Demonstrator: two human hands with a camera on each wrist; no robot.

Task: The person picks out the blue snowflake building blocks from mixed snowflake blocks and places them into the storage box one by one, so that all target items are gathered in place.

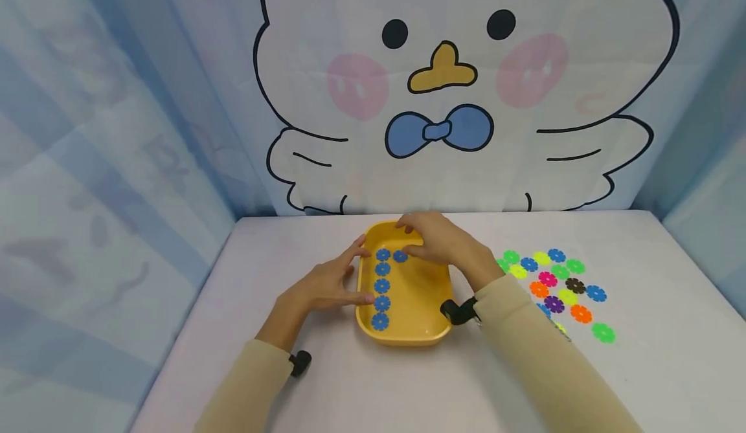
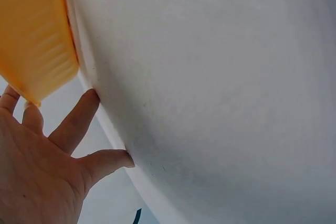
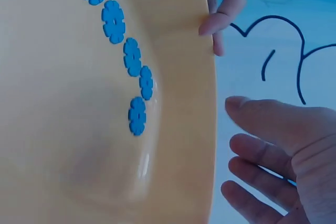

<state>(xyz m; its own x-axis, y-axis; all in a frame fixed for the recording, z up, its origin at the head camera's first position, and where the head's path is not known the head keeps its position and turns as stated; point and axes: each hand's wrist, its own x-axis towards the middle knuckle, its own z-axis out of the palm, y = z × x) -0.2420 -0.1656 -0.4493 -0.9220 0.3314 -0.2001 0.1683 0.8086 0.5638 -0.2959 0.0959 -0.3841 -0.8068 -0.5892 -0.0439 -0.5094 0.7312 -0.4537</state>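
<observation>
A yellow tray (image 1: 419, 303) stands on the table with several blue flower-shaped discs (image 1: 381, 285) in a column along its left side. One more blue disc (image 1: 400, 256) lies beside the column's far end. My left hand (image 1: 326, 284) is at the tray's left side, fingers spread, with thumb and fingertips resting on the rim. Over the far right corner is my right hand (image 1: 440, 239), one fingertip right by the single disc. In the right wrist view this hand (image 3: 278, 150) has loosely bent fingers and nothing in them.
On the table right of the tray lie loose flower discs (image 1: 548, 279) in green, yellow, blue, orange, pink, purple and black; the right sleeve (image 1: 536, 349) hides some. A curtain with a cartoon figure (image 1: 443, 180) hangs behind the table's far edge.
</observation>
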